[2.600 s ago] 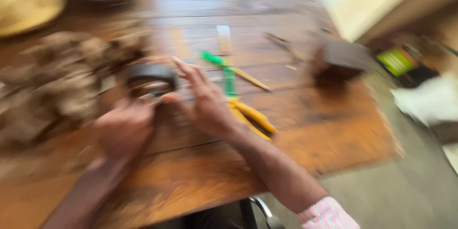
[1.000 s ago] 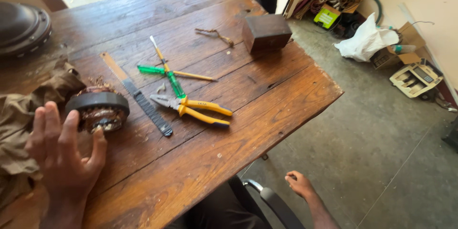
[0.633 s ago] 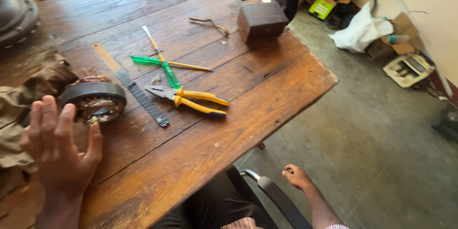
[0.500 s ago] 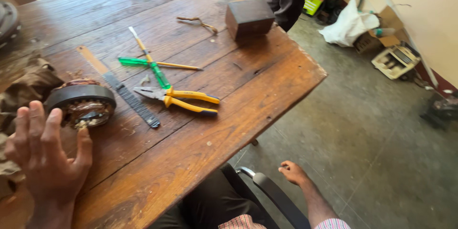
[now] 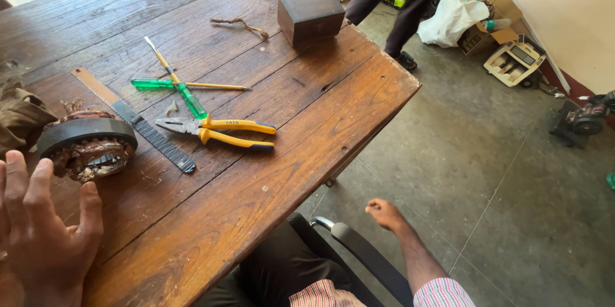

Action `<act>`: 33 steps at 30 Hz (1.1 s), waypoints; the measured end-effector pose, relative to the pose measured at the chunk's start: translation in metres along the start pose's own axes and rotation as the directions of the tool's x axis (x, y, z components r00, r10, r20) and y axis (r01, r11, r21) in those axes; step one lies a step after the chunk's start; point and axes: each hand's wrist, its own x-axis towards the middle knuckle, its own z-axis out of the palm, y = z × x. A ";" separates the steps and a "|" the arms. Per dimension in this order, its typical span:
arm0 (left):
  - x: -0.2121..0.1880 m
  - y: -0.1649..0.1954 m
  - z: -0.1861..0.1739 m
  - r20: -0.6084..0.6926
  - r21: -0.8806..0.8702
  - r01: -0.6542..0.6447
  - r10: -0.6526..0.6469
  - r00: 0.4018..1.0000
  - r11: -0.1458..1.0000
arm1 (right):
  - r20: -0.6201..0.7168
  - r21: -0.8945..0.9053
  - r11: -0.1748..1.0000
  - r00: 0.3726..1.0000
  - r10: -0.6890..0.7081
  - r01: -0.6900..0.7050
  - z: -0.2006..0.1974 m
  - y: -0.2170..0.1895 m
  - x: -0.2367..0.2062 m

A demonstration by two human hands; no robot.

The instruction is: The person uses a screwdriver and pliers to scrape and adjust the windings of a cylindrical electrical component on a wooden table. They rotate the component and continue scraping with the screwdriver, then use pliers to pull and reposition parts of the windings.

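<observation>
My left hand [image 5: 45, 230], fingers spread apart, rests flat on the bench [image 5: 269, 204]; motor stator [image 5: 86, 145] just beyond my fingertips. My right hand [image 5: 384, 212] hangs off-bench, loosely curled, holding nothing.

1. My left hand [image 5: 41, 230] lies flat on the table near its front-left corner, with the fingers spread and pointing away from me; it grips nothing.
2. My right hand [image 5: 384, 213] hangs beyond the table's front edge, loosely curled and empty, with the forearm stretched out.
</observation>
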 end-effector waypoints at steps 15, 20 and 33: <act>-0.026 -0.008 0.021 0.198 -0.331 0.334 -0.281 0.939 0.883 | -0.143 0.465 0.885 0.983 0.114 -0.034 -0.028 -0.018 0.006; -0.033 -0.021 0.026 0.030 -0.080 0.028 -0.025 0.999 0.996 | -0.071 0.449 0.891 0.992 0.108 -0.065 -0.015 -0.018 0.003; 0.009 0.020 0.009 0.080 -0.240 0.076 -0.058 0.995 0.968 | -0.647 0.588 0.636 0.763 -0.002 0.500 -0.025 -0.060 0.022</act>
